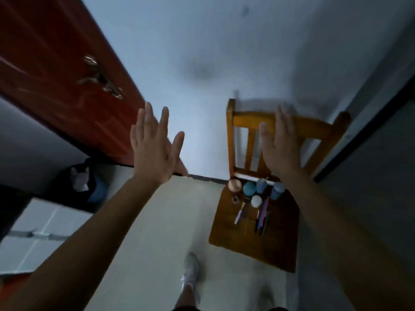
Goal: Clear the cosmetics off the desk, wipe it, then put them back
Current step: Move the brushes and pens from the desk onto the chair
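Note:
Both hands are raised in front of me, flat, with fingers apart and nothing in them. My left hand (155, 144) is at centre left, before the white wall. My right hand (280, 144) is in front of the back of a wooden chair (278, 250). On the chair seat stand the cosmetics: a copper-lidded jar (235, 184), a teal round jar (249, 189), two blue bottles (261, 185), a white-capped item (256, 201), and several pencils and brushes (262, 218). No desk shows in the blurred frame.
A red-brown door (67, 70) with a metal handle (101, 79) stands open at the left. A dark bag (87, 180) lies on the floor beneath it. My white shoe (190, 272) is on the pale floor. A dark surface (370, 176) runs along the right.

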`<action>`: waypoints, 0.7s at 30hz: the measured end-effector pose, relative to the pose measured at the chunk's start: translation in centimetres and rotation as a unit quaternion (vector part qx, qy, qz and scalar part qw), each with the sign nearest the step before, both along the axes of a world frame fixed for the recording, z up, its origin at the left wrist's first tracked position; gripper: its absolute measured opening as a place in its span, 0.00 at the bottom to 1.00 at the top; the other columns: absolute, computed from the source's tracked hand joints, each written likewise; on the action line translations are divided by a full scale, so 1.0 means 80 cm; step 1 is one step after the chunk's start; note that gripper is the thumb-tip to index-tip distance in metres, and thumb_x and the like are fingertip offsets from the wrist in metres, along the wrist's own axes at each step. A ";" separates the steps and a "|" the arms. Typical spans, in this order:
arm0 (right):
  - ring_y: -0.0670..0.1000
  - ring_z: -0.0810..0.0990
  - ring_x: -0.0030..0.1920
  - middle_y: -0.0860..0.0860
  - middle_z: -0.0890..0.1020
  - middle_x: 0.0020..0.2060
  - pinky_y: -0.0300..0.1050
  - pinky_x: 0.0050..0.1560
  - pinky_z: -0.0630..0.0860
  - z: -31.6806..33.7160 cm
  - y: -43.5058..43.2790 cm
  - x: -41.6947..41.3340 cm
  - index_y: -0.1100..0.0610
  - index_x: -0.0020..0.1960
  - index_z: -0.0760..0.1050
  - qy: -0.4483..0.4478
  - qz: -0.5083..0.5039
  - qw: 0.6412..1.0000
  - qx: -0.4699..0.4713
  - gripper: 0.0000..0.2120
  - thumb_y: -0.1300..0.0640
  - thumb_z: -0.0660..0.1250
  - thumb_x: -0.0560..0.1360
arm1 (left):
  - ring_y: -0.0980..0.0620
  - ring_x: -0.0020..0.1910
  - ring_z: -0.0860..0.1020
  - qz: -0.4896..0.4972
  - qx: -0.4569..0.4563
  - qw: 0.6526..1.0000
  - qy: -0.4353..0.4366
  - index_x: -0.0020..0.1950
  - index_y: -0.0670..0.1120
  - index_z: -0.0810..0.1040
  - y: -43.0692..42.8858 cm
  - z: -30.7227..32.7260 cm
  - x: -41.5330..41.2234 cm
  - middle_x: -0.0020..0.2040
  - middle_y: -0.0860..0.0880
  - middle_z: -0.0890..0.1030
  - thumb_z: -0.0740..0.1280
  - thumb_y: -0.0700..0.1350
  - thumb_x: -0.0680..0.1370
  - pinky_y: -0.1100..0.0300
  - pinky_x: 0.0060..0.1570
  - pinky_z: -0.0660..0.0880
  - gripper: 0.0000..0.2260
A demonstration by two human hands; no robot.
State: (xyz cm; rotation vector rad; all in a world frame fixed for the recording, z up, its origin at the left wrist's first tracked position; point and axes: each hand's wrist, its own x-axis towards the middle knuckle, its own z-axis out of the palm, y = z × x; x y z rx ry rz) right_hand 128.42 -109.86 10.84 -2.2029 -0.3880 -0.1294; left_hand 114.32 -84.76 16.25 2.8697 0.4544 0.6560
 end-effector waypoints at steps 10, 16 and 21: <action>0.54 0.53 0.81 0.54 0.54 0.81 0.56 0.78 0.59 0.171 0.256 -0.173 0.50 0.82 0.52 -0.204 0.264 0.943 0.022 0.30 0.40 0.53 0.84 | 0.43 0.80 0.43 0.237 0.044 0.967 -0.084 0.81 0.51 0.52 0.133 0.145 -0.296 0.82 0.43 0.45 0.48 0.64 0.82 0.37 0.76 0.48 0.31; 0.55 0.52 0.81 0.56 0.54 0.81 0.49 0.77 0.52 0.204 0.466 -0.372 0.51 0.82 0.53 -0.270 0.369 0.889 0.033 0.32 0.39 0.55 0.83 | 0.44 0.80 0.42 0.356 0.055 0.928 -0.100 0.81 0.51 0.52 0.255 0.154 -0.530 0.82 0.44 0.46 0.49 0.64 0.81 0.37 0.76 0.49 0.31; 0.57 0.53 0.81 0.59 0.55 0.81 0.54 0.78 0.56 0.196 0.625 -0.552 0.54 0.82 0.54 -0.261 0.472 0.840 0.055 0.33 0.40 0.56 0.82 | 0.45 0.80 0.42 0.454 0.061 0.884 -0.087 0.81 0.52 0.52 0.345 0.147 -0.718 0.82 0.45 0.46 0.49 0.65 0.81 0.36 0.76 0.49 0.31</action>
